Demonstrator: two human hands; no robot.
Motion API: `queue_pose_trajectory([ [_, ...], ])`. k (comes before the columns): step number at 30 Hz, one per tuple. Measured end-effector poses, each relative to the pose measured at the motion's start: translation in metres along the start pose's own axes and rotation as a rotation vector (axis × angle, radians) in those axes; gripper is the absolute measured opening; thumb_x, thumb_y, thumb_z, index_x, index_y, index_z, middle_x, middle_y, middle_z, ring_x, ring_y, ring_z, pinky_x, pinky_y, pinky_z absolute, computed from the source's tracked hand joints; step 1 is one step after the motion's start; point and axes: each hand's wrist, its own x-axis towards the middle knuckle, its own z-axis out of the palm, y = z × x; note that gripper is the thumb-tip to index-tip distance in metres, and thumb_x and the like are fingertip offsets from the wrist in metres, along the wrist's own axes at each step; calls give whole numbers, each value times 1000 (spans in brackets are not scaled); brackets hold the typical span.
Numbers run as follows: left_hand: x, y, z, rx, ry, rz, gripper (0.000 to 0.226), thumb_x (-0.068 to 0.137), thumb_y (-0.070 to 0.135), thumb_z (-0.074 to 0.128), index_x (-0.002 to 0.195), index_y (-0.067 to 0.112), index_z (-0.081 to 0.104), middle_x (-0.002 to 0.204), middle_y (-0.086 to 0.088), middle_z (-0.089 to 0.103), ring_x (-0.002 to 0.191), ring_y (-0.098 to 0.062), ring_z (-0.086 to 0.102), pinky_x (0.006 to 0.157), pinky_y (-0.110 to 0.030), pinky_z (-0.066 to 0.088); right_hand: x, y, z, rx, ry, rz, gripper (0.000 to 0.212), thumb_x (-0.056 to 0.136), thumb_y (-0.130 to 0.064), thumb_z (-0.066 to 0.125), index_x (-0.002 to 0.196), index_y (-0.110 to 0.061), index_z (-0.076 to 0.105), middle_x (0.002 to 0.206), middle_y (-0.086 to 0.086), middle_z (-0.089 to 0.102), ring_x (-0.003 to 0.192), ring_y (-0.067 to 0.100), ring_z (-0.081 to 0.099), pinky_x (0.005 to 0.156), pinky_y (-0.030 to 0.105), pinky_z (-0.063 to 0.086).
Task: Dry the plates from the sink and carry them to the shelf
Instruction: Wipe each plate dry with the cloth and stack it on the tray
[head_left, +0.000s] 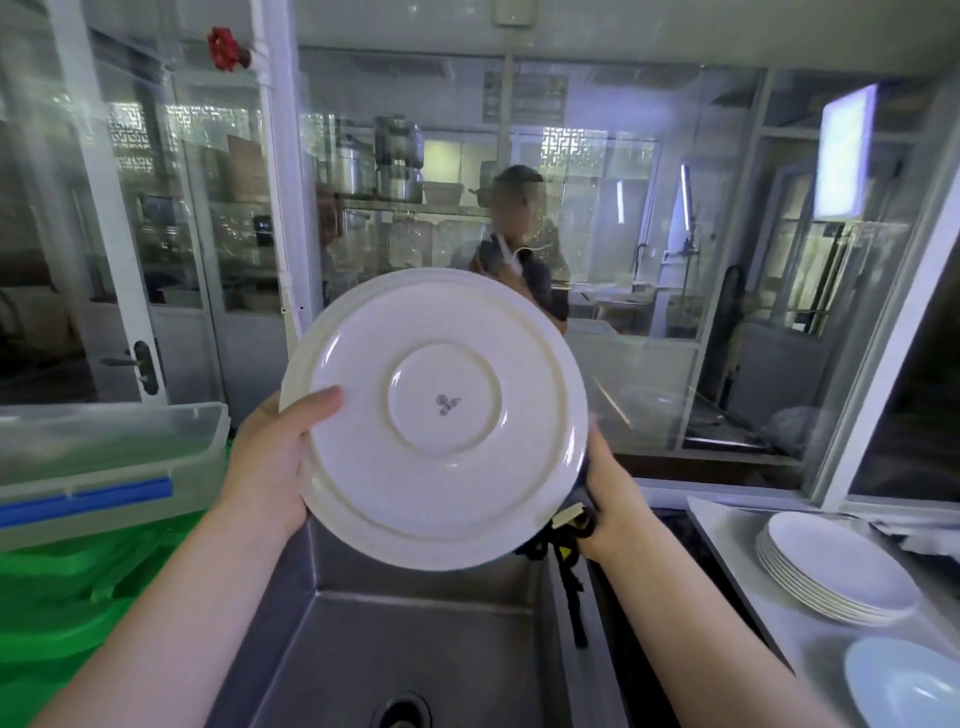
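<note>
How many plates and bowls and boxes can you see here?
Plate held up over the sink by the left hand and right hand: 1
Stack of plates on the counter: 1 stack; I can't count its plates exactly
Pale blue bowl: 1
Clear plastic box with a blue clip: 1
Total: 4

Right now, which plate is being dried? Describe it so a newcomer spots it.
Above the steel sink, the white plate is held upright, underside toward the camera. The left hand grips its rim. Unlike the stacked plates lying at right, it shows a small blue mark.
</note>
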Motion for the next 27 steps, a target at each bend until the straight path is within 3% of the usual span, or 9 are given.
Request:
queue_pose_trajectory([
  [1, -1, 3, 1, 25, 37, 57, 20, 75, 8, 70, 93, 16, 66, 76, -1, 74, 64, -17, 71, 58, -30, 57, 1, 1, 0, 5, 28, 22, 26, 87, -39, 65, 85, -14, 60, 64, 10, 48, 59, 24, 44, 75, 35, 44],
  [3, -4, 11, 4, 108, 106, 163, 20, 77, 3, 71, 82, 21, 63, 66, 6, 72, 57, -13, 68, 59, -30, 53, 8, 3, -2, -7, 62, 45, 16, 89, -12, 54, 74, -13, 52, 50, 2, 52, 48, 20, 52, 57, 27, 46],
  [5, -7, 16, 7, 186, 134, 248, 24, 76, 3, 74, 77, 23, 60, 64, 8, 70, 57, -13, 66, 61, -32, 53, 15, 7, -1, -21, 104, 13, 7, 90, -2, 51, 90, -7, 56, 66, 12, 62, 58, 26, 60, 58, 33, 50],
  [7, -10, 18, 8, 263, 155, 313, 27, 73, 4, 76, 73, 25, 59, 66, 8, 68, 61, -18, 63, 64, -37, 51, 16, 10, 1, -29, 141, -15, 17, 90, 0, 50, 106, -5, 55, 82, 19, 62, 68, 31, 61, 64, 37, 50],
  [10, -15, 19, 6, 375, 180, 400, 31, 71, 9, 79, 68, 33, 60, 65, 14, 68, 61, -11, 63, 60, -34, 51, 15, 22, 3, 0, 130, -79, 20, 90, -1, 48, 103, -12, 58, 88, 19, 64, 73, 31, 63, 68, 36, 50],
  [15, -22, 23, 11, 551, 203, 474, 29, 64, 23, 83, 69, 38, 59, 69, 17, 67, 64, -6, 64, 51, -29, 46, 7, 38, 17, -198, 65, -460, 24, 93, -21, 55, 115, -29, 64, 114, -4, 69, 109, 14, 62, 96, 36, 48],
  [17, -27, 22, 14, 589, 192, 476, 26, 59, 31, 82, 70, 39, 59, 70, 18, 66, 61, -3, 63, 52, -31, 49, 0, 42, 24, -475, 25, -714, 34, 95, -20, 53, 125, -35, 59, 129, -11, 55, 120, -6, 45, 107, 16, 31],
  [20, -33, 20, 18, 605, 183, 483, 27, 57, 35, 80, 70, 47, 59, 71, 25, 65, 60, 0, 62, 56, -36, 53, -9, 55, 31, -785, 60, -931, 52, 94, -14, 55, 139, -36, 43, 133, -13, 30, 109, -37, 12, 87, -12, 8],
  [27, -37, 18, 21, 640, 181, 544, 28, 65, 26, 81, 70, 40, 57, 71, 28, 63, 62, 7, 60, 53, -32, 49, -16, 84, 20, -874, -31, -880, 63, 91, -17, 56, 145, -38, 32, 141, -13, 33, 131, 2, 33, 100, 2, 21],
])
